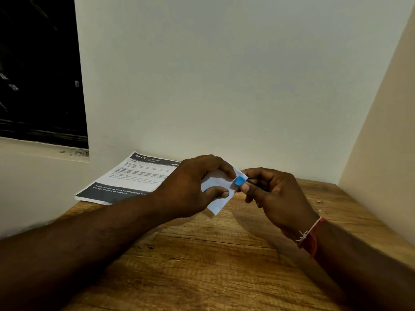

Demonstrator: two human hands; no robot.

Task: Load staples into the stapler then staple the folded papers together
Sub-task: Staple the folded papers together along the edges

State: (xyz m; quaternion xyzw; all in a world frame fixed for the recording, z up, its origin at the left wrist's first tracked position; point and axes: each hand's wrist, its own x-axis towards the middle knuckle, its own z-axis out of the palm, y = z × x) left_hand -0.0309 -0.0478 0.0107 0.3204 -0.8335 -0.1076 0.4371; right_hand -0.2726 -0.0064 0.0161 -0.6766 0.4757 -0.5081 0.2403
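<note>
Folded papers: here they are, the folded papers (219, 178), lifted off the tabletop and held between the two grips, one edge turned toward the right grip so the tool can reach it.
Stapler: only the blue nose of the stapler (239, 181) shows, lying over that paper edge. The dark body is buried in the right grip.
Left grip: the left grip (193, 187) pinches the papers, thumb on the near face and fingers curled over the top. I'd say that keeps the layers flat and lined up.
Right grip: the right grip (276, 198) is curled tight round the stapler with the thumb just under the nose, placed to squeeze.
Stage: it looks like the stapling step. Whether staples are loaded, I can't tell.
Risk: held in the air, the layers could slip as the squeeze comes.
Tabletop: the wooden tabletop (213, 254) lies below both grips.
Printed sheets: the printed sheets (134, 176) lie flat beyond the left grip, by the wall.
</note>
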